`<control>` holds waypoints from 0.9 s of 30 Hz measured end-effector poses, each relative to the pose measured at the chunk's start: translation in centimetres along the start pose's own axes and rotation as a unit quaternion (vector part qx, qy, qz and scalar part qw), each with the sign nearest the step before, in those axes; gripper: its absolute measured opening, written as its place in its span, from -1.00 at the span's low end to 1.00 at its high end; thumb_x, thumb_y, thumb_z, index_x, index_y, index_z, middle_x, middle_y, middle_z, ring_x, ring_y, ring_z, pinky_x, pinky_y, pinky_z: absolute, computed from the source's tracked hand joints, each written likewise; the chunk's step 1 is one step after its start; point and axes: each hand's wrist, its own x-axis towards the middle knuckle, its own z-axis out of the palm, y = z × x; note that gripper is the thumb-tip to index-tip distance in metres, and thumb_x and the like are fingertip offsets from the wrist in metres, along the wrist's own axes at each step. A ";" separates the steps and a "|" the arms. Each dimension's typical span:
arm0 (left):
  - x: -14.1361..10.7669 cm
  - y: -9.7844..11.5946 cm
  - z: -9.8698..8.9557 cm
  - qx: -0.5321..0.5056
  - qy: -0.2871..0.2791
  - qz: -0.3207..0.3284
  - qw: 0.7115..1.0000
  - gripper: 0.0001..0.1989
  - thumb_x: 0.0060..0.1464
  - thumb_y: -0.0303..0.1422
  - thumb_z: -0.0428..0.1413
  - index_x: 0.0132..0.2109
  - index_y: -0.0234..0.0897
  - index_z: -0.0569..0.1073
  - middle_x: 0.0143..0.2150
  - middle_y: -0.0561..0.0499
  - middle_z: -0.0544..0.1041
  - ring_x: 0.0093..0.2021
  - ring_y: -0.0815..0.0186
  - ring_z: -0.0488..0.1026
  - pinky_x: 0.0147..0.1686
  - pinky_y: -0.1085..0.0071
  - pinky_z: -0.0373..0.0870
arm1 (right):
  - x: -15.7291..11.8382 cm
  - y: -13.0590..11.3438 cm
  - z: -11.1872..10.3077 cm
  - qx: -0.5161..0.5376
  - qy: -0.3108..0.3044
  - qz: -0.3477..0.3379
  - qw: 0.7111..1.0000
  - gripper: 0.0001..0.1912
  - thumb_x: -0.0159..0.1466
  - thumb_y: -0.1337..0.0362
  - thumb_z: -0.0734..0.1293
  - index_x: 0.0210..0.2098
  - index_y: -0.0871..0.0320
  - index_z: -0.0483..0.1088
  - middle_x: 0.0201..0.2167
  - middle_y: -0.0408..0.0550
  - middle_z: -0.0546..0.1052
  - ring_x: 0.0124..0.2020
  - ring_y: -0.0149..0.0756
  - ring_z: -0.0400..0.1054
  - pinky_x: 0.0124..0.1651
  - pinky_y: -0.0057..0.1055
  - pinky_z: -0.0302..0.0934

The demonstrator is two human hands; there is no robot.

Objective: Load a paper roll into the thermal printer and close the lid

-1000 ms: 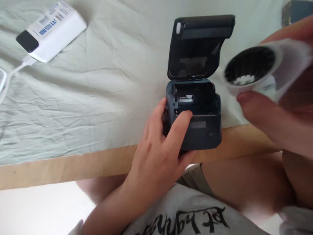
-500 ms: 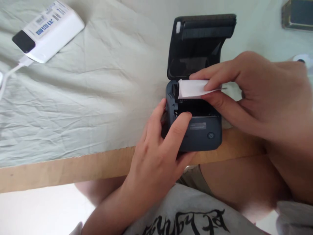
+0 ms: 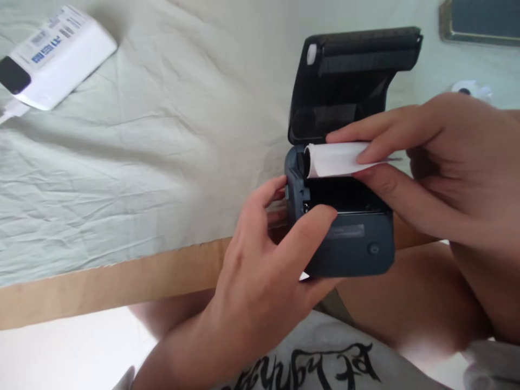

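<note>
A small dark blue portable printer [image 3: 349,252] is held near the table's front edge, its black lid [image 3: 345,81] flipped up. My left hand [image 3: 268,260] wraps round the printer's left side and underside, with the thumb on the front edge of the paper bay. Between the thumb and fingers of my right hand [image 3: 430,162] is a white paper roll [image 3: 333,160]. The roll lies sideways at the back of the bay, just below the lid's hinge. Its right end is hidden by my fingers.
A white power bank [image 3: 65,59] with a printed label and a white cable [image 3: 14,111] lies at upper left on the pale green cloth [image 3: 182,135]. A dark box [image 3: 483,21] sits at upper right. Beneath it is a small white roll [image 3: 467,88]. The wooden table edge [image 3: 122,279] runs in front.
The printer, both hands and the paper roll have shifted slightly right and down in view. The power bank and box appear further left as the view has moved. Both grips look the same.
</note>
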 end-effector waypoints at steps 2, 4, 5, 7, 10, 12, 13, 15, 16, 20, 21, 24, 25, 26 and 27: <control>-0.1 0.3 0.1 -0.003 -0.011 -0.003 1.000 -0.59 0.46 -0.20 0.48 0.33 -0.01 0.61 0.53 -0.28 0.42 0.25 -0.11 0.80 0.20 -0.09 0.94 | -0.4 0.4 0.4 0.007 -0.001 -0.011 1.000 -0.86 0.77 0.15 0.31 0.04 -0.01 0.45 0.22 -0.35 0.80 0.01 -0.38 0.80 -0.13 -0.29 0.56; -0.2 0.3 0.2 0.005 -0.020 -0.014 1.000 -0.55 0.39 -0.29 0.52 0.32 0.01 0.60 0.48 -0.24 0.41 0.18 -0.05 0.80 0.16 -0.09 0.95 | -0.5 0.9 0.8 0.022 0.003 -0.019 1.000 -0.90 0.75 0.21 0.32 0.03 -0.01 0.43 0.22 -0.36 0.80 -0.03 -0.41 0.78 -0.07 -0.31 0.61; -0.2 0.3 0.2 0.014 -0.025 -0.022 0.999 -0.50 0.35 -0.32 0.54 0.32 0.02 0.60 0.47 -0.23 0.41 0.17 -0.04 0.80 0.17 -0.10 0.95 | -0.5 1.1 1.0 0.028 0.003 -0.021 0.999 -0.90 0.75 0.23 0.32 0.03 -0.01 0.43 0.22 -0.35 0.79 0.02 -0.41 0.78 0.00 -0.31 0.65; -0.2 0.2 0.2 0.022 -0.035 -0.031 0.999 -0.37 0.27 -0.28 0.60 0.36 0.02 0.57 0.52 -0.25 0.37 0.23 -0.09 0.77 0.22 -0.16 0.92 | -0.5 1.3 1.1 0.028 0.007 -0.028 0.999 -0.90 0.74 0.25 0.33 0.01 -0.01 0.42 0.21 -0.31 0.77 0.16 -0.40 0.76 0.14 -0.30 0.69; 0.0 -0.5 0.2 -0.019 -0.023 0.003 1.000 -0.18 0.29 0.03 0.59 0.52 0.01 0.45 0.56 -0.29 0.40 0.59 -0.32 0.55 0.38 -0.24 0.83 | -0.6 1.1 0.9 0.016 0.033 -0.044 0.998 -0.89 0.74 0.23 0.36 -0.01 -0.02 0.42 0.19 -0.22 0.73 0.22 -0.40 0.71 0.23 -0.26 0.70; 0.1 -1.2 0.0 -0.048 0.007 0.024 0.999 -0.11 0.39 0.12 0.49 0.63 0.05 0.33 0.50 -0.24 0.50 0.75 -0.33 0.35 0.49 -0.28 0.75 | -0.7 0.9 0.8 0.026 0.049 -0.051 0.997 -0.89 0.73 0.23 0.37 -0.01 -0.03 0.44 0.16 -0.18 0.70 0.18 -0.38 0.70 0.22 -0.22 0.69; 0.2 -1.6 -0.1 -0.044 0.004 0.002 0.999 -0.11 0.45 0.07 0.47 0.69 0.11 0.26 0.52 -0.21 0.51 0.79 -0.28 0.31 0.57 -0.32 0.67 | -0.8 0.8 0.7 0.041 0.055 -0.056 0.996 -0.89 0.72 0.23 0.38 -0.02 -0.03 0.44 0.12 -0.17 0.69 0.13 -0.36 0.70 0.17 -0.21 0.69; 0.2 -2.2 -0.6 -0.055 -0.001 -0.003 0.998 -0.06 0.44 0.16 0.45 0.73 0.13 0.23 0.61 -0.21 0.47 0.76 -0.32 0.36 0.63 -0.44 0.56 | -0.7 0.5 0.5 0.081 0.048 -0.080 0.992 -0.89 0.69 0.23 0.40 -0.04 -0.05 0.43 0.03 -0.16 0.69 -0.02 -0.34 0.69 -0.01 -0.20 0.66; 0.2 -2.3 -1.0 -0.062 -0.017 -0.033 0.997 -0.04 0.45 0.18 0.44 0.75 0.15 0.22 0.69 -0.20 0.42 0.77 -0.31 0.36 0.68 -0.45 0.49 | -0.6 0.4 0.5 0.100 0.036 -0.097 0.990 -0.88 0.66 0.23 0.42 -0.06 -0.06 0.43 -0.01 -0.16 0.69 -0.10 -0.33 0.67 -0.07 -0.17 0.64; 0.4 -2.0 -2.1 -0.087 -0.048 -0.098 0.990 -0.16 0.61 0.23 0.27 0.78 0.13 0.25 0.79 -0.13 0.39 0.79 -0.24 0.36 0.74 -0.32 0.46 | -0.4 0.3 0.4 0.101 -0.004 -0.155 0.983 -0.84 0.59 0.23 0.45 -0.13 -0.06 0.40 -0.18 -0.18 0.67 -0.14 -0.25 0.68 -0.04 -0.02 0.61; 0.7 -1.8 -2.2 -0.087 -0.054 -0.107 0.989 -0.22 0.65 0.19 0.23 0.78 0.11 0.27 0.78 -0.11 0.42 0.79 -0.21 0.37 0.74 -0.29 0.47 | -0.5 0.4 0.5 0.091 -0.010 -0.163 0.982 -0.84 0.57 0.24 0.45 -0.13 -0.06 0.41 -0.22 -0.19 0.65 -0.08 -0.21 0.70 -0.03 0.00 0.58; 1.6 -1.3 -1.9 -0.064 -0.065 -0.109 0.990 -0.25 0.62 0.08 0.31 0.73 0.01 0.37 0.71 -0.14 0.53 0.72 -0.23 0.48 0.68 -0.24 0.58 | -1.2 0.7 0.8 0.091 -0.026 -0.177 0.980 -0.89 0.58 0.16 0.45 -0.10 -0.08 0.45 -0.22 -0.16 0.65 0.05 -0.13 0.72 0.01 0.03 0.57; 1.9 -1.3 -1.6 -0.056 -0.072 -0.107 0.990 -0.23 0.57 0.03 0.37 0.72 -0.03 0.38 0.70 -0.17 0.55 0.70 -0.25 0.51 0.66 -0.23 0.60 | -1.5 0.8 0.9 0.100 -0.014 -0.174 0.980 -0.88 0.59 0.10 0.44 -0.10 -0.09 0.48 -0.19 -0.13 0.66 0.06 -0.12 0.72 0.05 0.04 0.60; 2.2 -1.3 -1.4 -0.054 -0.076 -0.103 0.990 -0.21 0.54 -0.01 0.39 0.71 -0.07 0.39 0.69 -0.19 0.56 0.68 -0.26 0.53 0.65 -0.23 0.61 | -1.9 0.9 1.0 0.106 0.007 -0.165 0.981 -0.86 0.61 0.04 0.42 -0.08 -0.10 0.51 -0.15 -0.11 0.67 0.06 -0.11 0.71 0.09 0.05 0.63; 2.4 -1.3 -1.1 -0.056 -0.079 -0.101 0.990 -0.20 0.51 -0.05 0.41 0.71 -0.10 0.39 0.69 -0.21 0.56 0.68 -0.27 0.54 0.65 -0.23 0.61 | -2.2 1.0 1.0 0.104 0.035 -0.142 0.984 -0.84 0.61 0.00 0.40 -0.06 -0.13 0.55 -0.11 -0.07 0.68 0.07 -0.10 0.70 0.14 0.06 0.65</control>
